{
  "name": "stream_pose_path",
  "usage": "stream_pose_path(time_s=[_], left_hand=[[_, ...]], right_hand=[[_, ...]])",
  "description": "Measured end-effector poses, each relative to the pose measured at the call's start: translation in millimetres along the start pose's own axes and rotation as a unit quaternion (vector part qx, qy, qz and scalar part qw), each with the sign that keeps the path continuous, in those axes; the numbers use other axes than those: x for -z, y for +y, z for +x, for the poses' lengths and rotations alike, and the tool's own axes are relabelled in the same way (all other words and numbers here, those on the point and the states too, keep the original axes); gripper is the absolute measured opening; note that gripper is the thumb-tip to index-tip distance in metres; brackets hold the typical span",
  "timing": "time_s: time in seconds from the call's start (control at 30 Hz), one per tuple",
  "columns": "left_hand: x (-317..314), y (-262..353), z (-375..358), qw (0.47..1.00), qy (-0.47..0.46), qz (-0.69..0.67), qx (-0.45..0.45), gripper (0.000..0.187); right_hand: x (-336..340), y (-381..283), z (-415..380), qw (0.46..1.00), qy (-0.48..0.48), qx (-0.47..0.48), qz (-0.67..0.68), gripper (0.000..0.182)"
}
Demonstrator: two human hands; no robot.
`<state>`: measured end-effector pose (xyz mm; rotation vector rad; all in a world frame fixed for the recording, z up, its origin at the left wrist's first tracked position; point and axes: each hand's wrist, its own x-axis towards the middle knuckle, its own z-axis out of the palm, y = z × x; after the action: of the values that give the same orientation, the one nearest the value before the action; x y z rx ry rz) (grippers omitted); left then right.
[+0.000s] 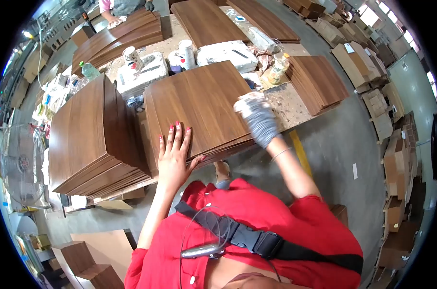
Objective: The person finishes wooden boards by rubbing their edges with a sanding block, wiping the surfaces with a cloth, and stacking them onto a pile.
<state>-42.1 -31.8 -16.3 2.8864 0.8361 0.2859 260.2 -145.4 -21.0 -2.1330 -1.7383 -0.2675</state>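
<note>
1. Pressing flat on the middle stack of wood-grain panels (201, 98): the left hand (175, 154), bare, red nails, open. Fingers lie spread on the top panel at 7 o'clock; thumb along the near edge. (Clock centred on this stack; 12 = away from wearer.)
2. Right hand (260, 120), in a grey glove: closed on a white cloth (249, 101), at the stack's right edge, 3 o'clock. Glove slightly blurred; finger positions cannot be told.
3. Middle stack sits on the near side of the desk (295, 106), directly before the wearer. Lower panels slightly out of line with the top one.
4. 8 o'clock: taller panel stack (79, 137), just beside the middle one.
5. 3 o'clock: narrower panel stack (317, 82), near the desk's right edge.
6. 2 o'clock: yellow-capped bottle (278, 70), upright.
7. 10 o'clock: white can (131, 57); green-capped bottle (89, 71) farther left.
8. 12 o'clock, beyond a white block (228, 55): far panel stack (209, 21).
9. Between 10 and 11 o'clock: co-worker's hand (115, 22) with a pale cloth, on another stack, well apart from the wearer's hands.
</note>
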Motion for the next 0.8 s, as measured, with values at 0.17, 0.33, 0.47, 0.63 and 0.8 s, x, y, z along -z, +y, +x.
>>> stream_pose_path(time_s=[0.17,0.33,0.47,0.63,0.8], left_hand=[[10,-3,6,0.999,-0.008,-0.038,0.009,0.108],[4,-1,25,0.996,0.024,-0.073,0.038,0.133],[-4,5,27,0.997,-0.007,-0.019,0.068,0.140],[4,9,31,0.997,0.022,-0.014,0.067,0.133],[7,10,33,0.996,-0.008,-0.019,0.085,0.138]], right_hand=[[2,61,12,0.890,0.025,-0.232,0.391,0.037],[-24,-106,66,0.965,-0.086,0.244,-0.034,0.033],[-88,-111,120,0.964,-0.069,0.253,-0.045,0.052],[-120,-28,200,0.992,0.006,0.127,-0.024,0.023],[-156,115,180,0.992,0.050,0.011,0.111,0.037]])
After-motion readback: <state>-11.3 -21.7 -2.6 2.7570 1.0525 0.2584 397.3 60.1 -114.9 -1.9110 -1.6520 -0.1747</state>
